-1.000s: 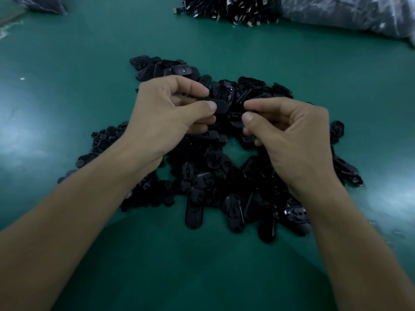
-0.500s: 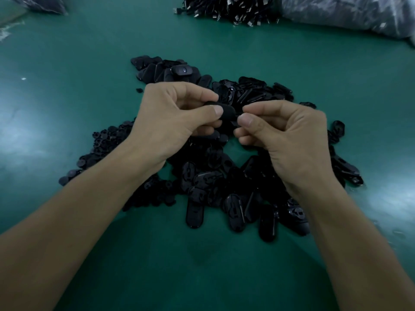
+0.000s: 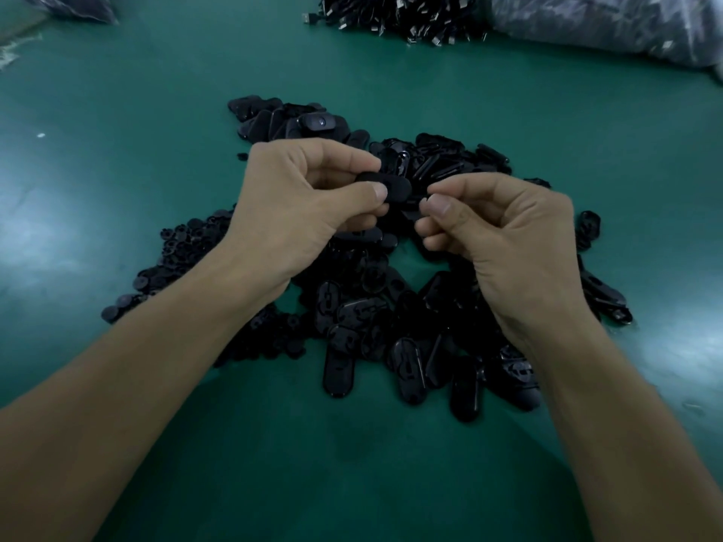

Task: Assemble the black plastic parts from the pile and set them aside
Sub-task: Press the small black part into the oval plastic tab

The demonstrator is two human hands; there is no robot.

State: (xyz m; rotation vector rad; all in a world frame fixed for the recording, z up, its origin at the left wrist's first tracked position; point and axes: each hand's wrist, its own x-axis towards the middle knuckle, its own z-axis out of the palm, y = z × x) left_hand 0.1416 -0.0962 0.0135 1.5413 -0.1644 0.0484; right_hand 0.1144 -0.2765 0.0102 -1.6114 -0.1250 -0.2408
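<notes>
A pile of black plastic parts (image 3: pixel 371 307) lies spread on the green table (image 3: pixel 117 111): oval shells in the middle and right, small round pieces (image 3: pixel 176 252) at the left. Above the pile, my left hand (image 3: pixel 297 205) pinches a black oval part (image 3: pixel 391 185) between thumb and fingers. My right hand (image 3: pixel 504 232) is just to its right, thumb and forefinger pinched on a small dark piece (image 3: pixel 420 199) that is mostly hidden. The two hands nearly touch at the fingertips.
A small group of finished-looking black parts (image 3: pixel 289 119) lies beyond the pile at the upper left. A heap of black cables with metal plugs (image 3: pixel 399 13) sits at the far edge, with clear plastic bags (image 3: pixel 606 21) to its right and a bag (image 3: pixel 70 5) at far left.
Both hands have dropped slightly toward me over the pile. The right hand's fingertips have drawn a little apart from the oval part held by the left hand.
</notes>
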